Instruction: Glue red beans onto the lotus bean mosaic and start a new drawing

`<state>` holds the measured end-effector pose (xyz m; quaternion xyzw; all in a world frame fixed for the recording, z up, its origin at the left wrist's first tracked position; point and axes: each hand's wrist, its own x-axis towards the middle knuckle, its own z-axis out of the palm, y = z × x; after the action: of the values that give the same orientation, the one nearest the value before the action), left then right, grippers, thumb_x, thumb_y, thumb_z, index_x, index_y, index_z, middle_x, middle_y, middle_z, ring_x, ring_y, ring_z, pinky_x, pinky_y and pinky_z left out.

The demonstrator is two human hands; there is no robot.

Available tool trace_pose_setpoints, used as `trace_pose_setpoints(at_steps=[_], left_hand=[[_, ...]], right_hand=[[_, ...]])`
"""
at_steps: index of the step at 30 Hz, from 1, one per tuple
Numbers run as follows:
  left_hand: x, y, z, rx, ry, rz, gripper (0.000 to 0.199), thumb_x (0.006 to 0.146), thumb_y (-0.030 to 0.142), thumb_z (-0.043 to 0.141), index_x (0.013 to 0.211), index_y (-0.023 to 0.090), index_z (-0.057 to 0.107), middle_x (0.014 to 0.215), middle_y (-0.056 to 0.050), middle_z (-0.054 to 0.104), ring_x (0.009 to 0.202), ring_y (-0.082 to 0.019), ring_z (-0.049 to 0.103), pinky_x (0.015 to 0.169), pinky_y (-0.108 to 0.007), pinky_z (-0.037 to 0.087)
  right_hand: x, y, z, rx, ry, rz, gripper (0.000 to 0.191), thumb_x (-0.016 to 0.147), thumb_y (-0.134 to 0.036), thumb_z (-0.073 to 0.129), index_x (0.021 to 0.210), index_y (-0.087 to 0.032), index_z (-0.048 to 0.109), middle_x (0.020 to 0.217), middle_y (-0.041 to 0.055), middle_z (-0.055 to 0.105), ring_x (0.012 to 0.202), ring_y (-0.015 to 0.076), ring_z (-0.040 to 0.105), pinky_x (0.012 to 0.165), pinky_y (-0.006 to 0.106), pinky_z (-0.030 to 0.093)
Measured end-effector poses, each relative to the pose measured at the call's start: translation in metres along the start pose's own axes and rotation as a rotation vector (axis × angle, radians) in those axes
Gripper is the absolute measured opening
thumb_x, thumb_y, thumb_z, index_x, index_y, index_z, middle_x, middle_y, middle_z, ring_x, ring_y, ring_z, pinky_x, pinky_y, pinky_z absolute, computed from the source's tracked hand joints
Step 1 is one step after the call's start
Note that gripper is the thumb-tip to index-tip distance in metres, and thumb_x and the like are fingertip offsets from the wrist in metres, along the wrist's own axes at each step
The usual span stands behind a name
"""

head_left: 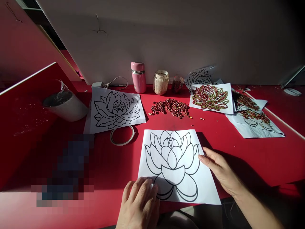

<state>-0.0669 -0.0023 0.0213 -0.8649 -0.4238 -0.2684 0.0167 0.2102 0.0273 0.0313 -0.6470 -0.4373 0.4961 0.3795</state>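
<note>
A white sheet with a black-outlined lotus drawing (173, 175) lies in front of me at the near edge of the red table. My right hand (220, 170) grips the sheet's right edge, thumb on top and fingers mostly beneath. Over the lower left corner, my left hand (140, 200) is closed, its bent fingers pressed together on the paper. That corner and the left thumb are hidden. Beyond the sheet lies a heap of dark red beans (170, 107). To its upper left, a roll of tape (122, 144) rests flat, beside another lotus drawing (116, 109).
A pink flask (138, 78), a glass jar of pale grains (161, 83) and a smaller dark jar (177, 84) stand along the back wall. Bean-covered pictures (211, 98) lie at right. At left are a tilted white bucket (73, 109) and a pixelated dark object (69, 165).
</note>
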Motion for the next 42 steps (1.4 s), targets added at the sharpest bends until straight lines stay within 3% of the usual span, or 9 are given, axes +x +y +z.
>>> trace_pose_setpoints(at_steps=[4, 8, 15, 22, 27, 30, 33, 37, 42], left_hand=[[-0.003, -0.001, 0.002, 0.012, 0.003, 0.007, 0.023, 0.077, 0.018, 0.049, 0.096, 0.021, 0.062, 0.095, -0.003, 0.065, 0.093, -0.022, 0.056, 0.081, -0.037, 0.038], [-0.008, -0.005, 0.006, 0.044, -0.017, 0.038, 0.026, 0.076, 0.018, 0.051, 0.100, 0.022, 0.061, 0.098, -0.003, 0.065, 0.095, -0.022, 0.055, 0.081, -0.037, 0.038], [-0.005, -0.012, 0.006, 0.090, -0.016, 0.047, 0.028, 0.076, 0.022, 0.053, 0.104, 0.027, 0.059, 0.103, 0.000, 0.063, 0.096, -0.019, 0.054, 0.081, -0.035, 0.036], [0.009, -0.017, -0.003, 0.056, 0.025, -0.016, 0.030, 0.077, 0.024, 0.053, 0.107, 0.024, 0.057, 0.108, -0.006, 0.057, 0.101, -0.022, 0.051, 0.082, -0.037, 0.036], [0.013, -0.019, -0.006, 0.064, 0.041, -0.008, 0.032, 0.076, 0.019, 0.054, 0.108, 0.021, 0.055, 0.111, -0.009, 0.054, 0.103, -0.024, 0.048, 0.083, -0.039, 0.036], [0.014, -0.018, -0.005, 0.072, 0.035, -0.003, 0.030, 0.077, 0.016, 0.052, 0.106, 0.020, 0.056, 0.111, -0.010, 0.054, 0.104, -0.024, 0.048, 0.083, -0.041, 0.035], [0.013, -0.016, -0.001, 0.108, 0.004, 0.054, 0.031, 0.077, 0.016, 0.050, 0.108, 0.019, 0.055, 0.109, -0.011, 0.055, 0.103, -0.024, 0.048, 0.082, -0.041, 0.035], [0.007, -0.015, 0.006, 0.190, -0.092, 0.163, 0.039, 0.076, 0.019, 0.052, 0.115, 0.021, 0.053, 0.111, -0.009, 0.057, 0.107, -0.024, 0.048, 0.085, -0.041, 0.035], [0.003, -0.015, 0.009, 0.218, -0.125, 0.187, 0.039, 0.076, 0.021, 0.052, 0.115, 0.021, 0.053, 0.114, -0.007, 0.058, 0.110, -0.025, 0.047, 0.086, -0.041, 0.034]], right_hand=[[-0.001, -0.002, 0.002, 0.062, 0.043, 0.049, 0.050, 0.076, -0.046, 0.061, 0.115, -0.015, 0.054, 0.114, 0.0116, 0.058, 0.106, 0.0256, 0.053, 0.092, 0.039, 0.043], [-0.001, -0.011, 0.007, 0.040, -0.124, -0.074, 0.040, 0.081, -0.043, 0.054, 0.111, -0.016, 0.055, 0.099, 0.0100, 0.063, 0.088, 0.0228, 0.060, 0.075, 0.034, 0.052], [0.001, -0.009, 0.010, -0.359, 0.033, -0.328, 0.025, 0.083, -0.040, 0.050, 0.088, -0.017, 0.059, 0.070, 0.0033, 0.061, 0.065, 0.0170, 0.058, 0.062, 0.027, 0.051], [0.002, -0.005, 0.007, -0.344, 0.037, -0.350, 0.026, 0.085, -0.039, 0.046, 0.074, -0.017, 0.053, 0.066, 0.0017, 0.055, 0.062, 0.0138, 0.052, 0.056, 0.023, 0.047], [0.003, -0.006, 0.002, -0.246, -0.004, -0.289, 0.027, 0.087, -0.041, 0.044, 0.081, -0.017, 0.053, 0.071, 0.0023, 0.055, 0.065, 0.0147, 0.053, 0.060, 0.025, 0.048], [0.004, -0.004, 0.000, -0.301, 0.025, -0.292, 0.030, 0.087, -0.044, 0.042, 0.087, -0.017, 0.055, 0.070, 0.0028, 0.057, 0.066, 0.0163, 0.055, 0.060, 0.027, 0.050], [0.008, 0.002, -0.002, -0.439, 0.108, -0.323, 0.034, 0.087, -0.044, 0.041, 0.101, -0.016, 0.055, 0.076, 0.0050, 0.060, 0.069, 0.0183, 0.058, 0.061, 0.028, 0.051], [0.012, 0.010, -0.004, -0.653, 0.321, -0.439, 0.046, 0.086, -0.042, 0.041, 0.126, -0.019, 0.039, 0.113, 0.0113, 0.054, 0.093, 0.0216, 0.056, 0.075, 0.035, 0.050], [0.008, 0.009, -0.001, -0.807, 0.390, -0.584, 0.043, 0.087, -0.039, 0.040, 0.126, -0.021, 0.040, 0.123, 0.0105, 0.045, 0.112, 0.0240, 0.045, 0.088, 0.038, 0.045]])
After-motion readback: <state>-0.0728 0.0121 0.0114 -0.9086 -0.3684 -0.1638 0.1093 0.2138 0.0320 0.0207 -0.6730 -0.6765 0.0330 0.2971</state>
